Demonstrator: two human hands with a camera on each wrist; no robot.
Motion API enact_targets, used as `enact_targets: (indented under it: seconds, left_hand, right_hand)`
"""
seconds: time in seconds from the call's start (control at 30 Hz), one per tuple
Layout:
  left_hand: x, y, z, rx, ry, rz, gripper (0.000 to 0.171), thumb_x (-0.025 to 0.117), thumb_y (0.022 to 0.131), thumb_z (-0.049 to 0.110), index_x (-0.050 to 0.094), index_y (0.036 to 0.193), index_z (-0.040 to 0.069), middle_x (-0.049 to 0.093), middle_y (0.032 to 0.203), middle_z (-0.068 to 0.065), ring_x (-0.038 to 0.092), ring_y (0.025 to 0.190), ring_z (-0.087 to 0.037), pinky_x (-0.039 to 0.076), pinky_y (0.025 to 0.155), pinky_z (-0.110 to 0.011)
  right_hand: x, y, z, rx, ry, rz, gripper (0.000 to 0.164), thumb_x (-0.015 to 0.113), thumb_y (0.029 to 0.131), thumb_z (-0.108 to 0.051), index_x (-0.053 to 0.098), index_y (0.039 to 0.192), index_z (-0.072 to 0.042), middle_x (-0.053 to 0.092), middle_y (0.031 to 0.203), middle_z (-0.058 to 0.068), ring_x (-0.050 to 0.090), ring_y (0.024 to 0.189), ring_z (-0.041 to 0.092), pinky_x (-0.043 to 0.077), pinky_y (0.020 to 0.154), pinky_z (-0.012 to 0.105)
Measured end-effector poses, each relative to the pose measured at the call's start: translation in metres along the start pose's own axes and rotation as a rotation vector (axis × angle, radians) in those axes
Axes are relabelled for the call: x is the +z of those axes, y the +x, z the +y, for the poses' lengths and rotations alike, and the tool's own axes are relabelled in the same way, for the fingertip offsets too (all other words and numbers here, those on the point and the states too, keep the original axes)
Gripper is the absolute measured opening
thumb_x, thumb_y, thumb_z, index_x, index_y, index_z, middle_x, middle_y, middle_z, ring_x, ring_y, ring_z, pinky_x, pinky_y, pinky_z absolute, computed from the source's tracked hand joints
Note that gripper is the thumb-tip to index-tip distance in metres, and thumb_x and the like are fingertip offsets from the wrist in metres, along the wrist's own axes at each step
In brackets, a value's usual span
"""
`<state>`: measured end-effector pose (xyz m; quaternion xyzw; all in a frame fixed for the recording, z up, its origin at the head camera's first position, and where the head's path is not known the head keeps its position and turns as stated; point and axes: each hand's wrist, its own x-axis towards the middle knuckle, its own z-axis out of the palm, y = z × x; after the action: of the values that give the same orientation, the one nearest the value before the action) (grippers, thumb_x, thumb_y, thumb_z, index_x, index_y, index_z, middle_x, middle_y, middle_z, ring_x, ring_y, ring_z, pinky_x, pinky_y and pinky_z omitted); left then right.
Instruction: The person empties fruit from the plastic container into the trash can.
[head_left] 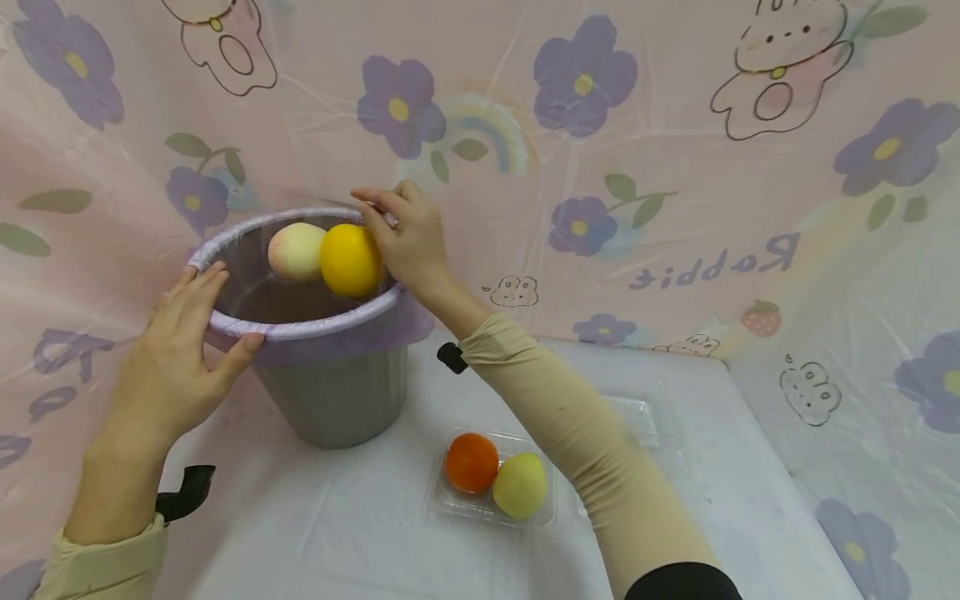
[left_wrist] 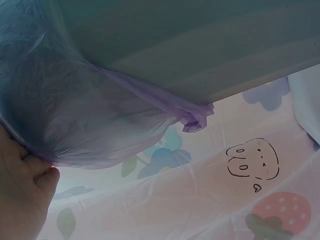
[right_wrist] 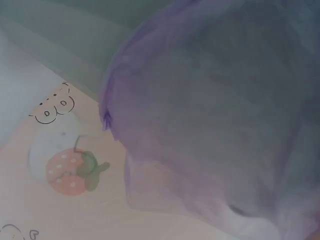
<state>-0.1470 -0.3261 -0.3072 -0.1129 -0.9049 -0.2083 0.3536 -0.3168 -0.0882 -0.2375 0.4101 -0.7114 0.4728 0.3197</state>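
Note:
A grey bin (head_left: 333, 404) stands on the table with a thin purple bin liner (head_left: 360, 337) turned out over its rim. My left hand (head_left: 168, 350) rests on the rim's left side, fingers laid over the edge and thumb on the front. In the left wrist view its fingers (left_wrist: 37, 167) touch the liner's edge. At the right back of the rim, my right hand (head_left: 411, 242) pinches the liner between thumb and fingers. A pale peach (head_left: 296, 252) and a yellow round fruit (head_left: 351, 261) show side by side inside the bin, near its top.
A clear plastic tray (head_left: 450, 504) on the table holds an orange (head_left: 472, 462) and a yellow-green fruit (head_left: 520, 486). Another clear container (head_left: 637, 417) lies beyond, partly behind the right sleeve. A printed pink sheet (head_left: 480, 225) hangs close behind the bin.

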Motion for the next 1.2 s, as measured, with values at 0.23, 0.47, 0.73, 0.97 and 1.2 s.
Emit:
enact_targets:
  seconds: [0.23,0.47,0.73,0.97,1.2]
  left_hand:
    - [0.0012,0.0002,-0.0006,0.012,-0.002,0.012,0.076,0.064,0.1,0.044,0.04,0.158,0.0,0.04,0.162,-0.022,0.027,0.154,-0.044,0.014,0.128,-0.054]
    - [0.0021,0.0006,-0.0019,-0.002,-0.002,0.003,0.078,0.062,0.1,0.049,0.04,0.158,0.0,0.039,0.162,-0.024,0.027,0.154,-0.045,0.012,0.129,-0.054]
    - [0.0007,-0.0001,-0.0008,0.002,-0.001,0.009,0.076,0.062,0.101,0.046,0.04,0.158,0.001,0.039,0.162,-0.022,0.026,0.155,-0.043,0.012,0.129,-0.052]
    - [0.0005,-0.0003,-0.0005,0.005,0.003,0.016,0.077,0.062,0.1,0.047,0.041,0.157,0.0,0.04,0.162,-0.022,0.027,0.154,-0.043,0.014,0.129,-0.051]
    - [0.0019,-0.0005,-0.0013,0.007,0.005,0.025,0.081,0.059,0.101,0.055,0.042,0.155,-0.002,0.041,0.161,-0.024,0.028,0.154,-0.045,0.014,0.129,-0.052]
  right_hand:
    - [0.0056,-0.002,0.001,-0.07,-0.06,-0.066,0.02,0.068,0.101,-0.01,0.079,0.116,-0.002,0.052,0.084,0.008,0.046,0.077,0.018,0.036,0.069,0.018]
    - [0.0066,-0.0046,0.0016,-0.106,-0.054,-0.091,0.02,0.067,0.102,-0.009,0.078,0.117,-0.001,0.05,0.085,0.009,0.048,0.079,0.02,0.038,0.07,0.019]
    - [0.0073,-0.0053,0.0019,-0.143,-0.059,-0.102,0.021,0.067,0.102,-0.009,0.078,0.117,-0.002,0.052,0.089,0.01,0.052,0.082,0.022,0.041,0.074,0.02]
    - [0.0075,-0.0037,0.0015,-0.198,-0.079,-0.085,0.019,0.07,0.1,-0.009,0.079,0.115,-0.003,0.055,0.092,0.011,0.054,0.085,0.023,0.042,0.079,0.022]
    - [0.0087,-0.0045,0.0046,-0.222,-0.047,-0.023,0.02,0.068,0.101,-0.011,0.079,0.115,-0.002,0.057,0.094,0.012,0.053,0.083,0.022,0.044,0.076,0.022]
